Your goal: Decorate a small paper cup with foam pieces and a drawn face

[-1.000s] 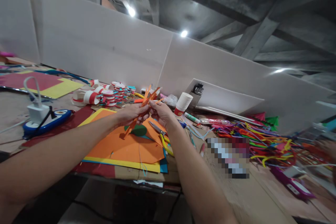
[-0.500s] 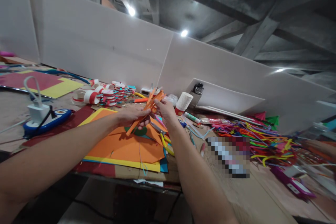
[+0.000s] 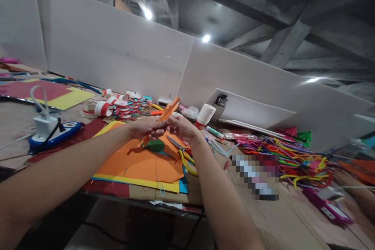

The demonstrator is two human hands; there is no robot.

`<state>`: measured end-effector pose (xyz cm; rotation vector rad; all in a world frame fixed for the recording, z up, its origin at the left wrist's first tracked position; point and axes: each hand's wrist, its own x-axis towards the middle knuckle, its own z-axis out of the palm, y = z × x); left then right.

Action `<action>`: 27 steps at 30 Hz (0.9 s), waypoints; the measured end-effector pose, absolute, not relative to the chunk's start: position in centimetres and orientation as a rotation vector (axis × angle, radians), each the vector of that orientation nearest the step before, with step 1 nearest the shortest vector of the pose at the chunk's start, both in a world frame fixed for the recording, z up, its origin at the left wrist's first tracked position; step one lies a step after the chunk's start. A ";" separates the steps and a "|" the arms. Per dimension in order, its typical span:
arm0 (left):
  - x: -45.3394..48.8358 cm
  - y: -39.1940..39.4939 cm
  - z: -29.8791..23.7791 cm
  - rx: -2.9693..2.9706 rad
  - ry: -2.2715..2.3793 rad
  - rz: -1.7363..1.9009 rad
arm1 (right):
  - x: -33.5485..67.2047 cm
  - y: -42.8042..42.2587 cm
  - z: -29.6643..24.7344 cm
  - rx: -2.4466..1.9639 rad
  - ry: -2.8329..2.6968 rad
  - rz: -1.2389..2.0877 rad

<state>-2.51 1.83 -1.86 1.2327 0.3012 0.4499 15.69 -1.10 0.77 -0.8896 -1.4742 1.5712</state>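
Observation:
My left hand and my right hand meet above the table, fingers pinched together on a bundle of orange paper strips. The strips stick up and to the right from between my fingers, with a short end showing below my left hand. Under my hands lies a stack of coloured paper sheets, orange on top, with a green paper piece on it. Scissors with yellow handles lie on the stack just right of the green piece.
Red-and-white paper rings are grouped behind my hands. A white paper cup and a dark bottle stand at the back. A heap of coloured pipe cleaners fills the right side. A white charger on a blue power strip sits left.
The strips, fanned out a second ago, are now gathered into one tight bundle. My right hand has come down closer to my left hand.

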 end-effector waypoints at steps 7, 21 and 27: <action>-2.4 1.2 -2.2 1.326 0.325 0.263 | 15.4 -1.3 1.4 -0.897 -1.326 1.392; -2.1 1.1 -2.0 1.302 0.359 0.354 | 15.0 -0.9 1.2 -0.973 -1.289 1.177; -2.2 1.7 -2.2 1.363 0.348 0.515 | 14.9 -0.5 0.8 -1.031 -1.330 1.097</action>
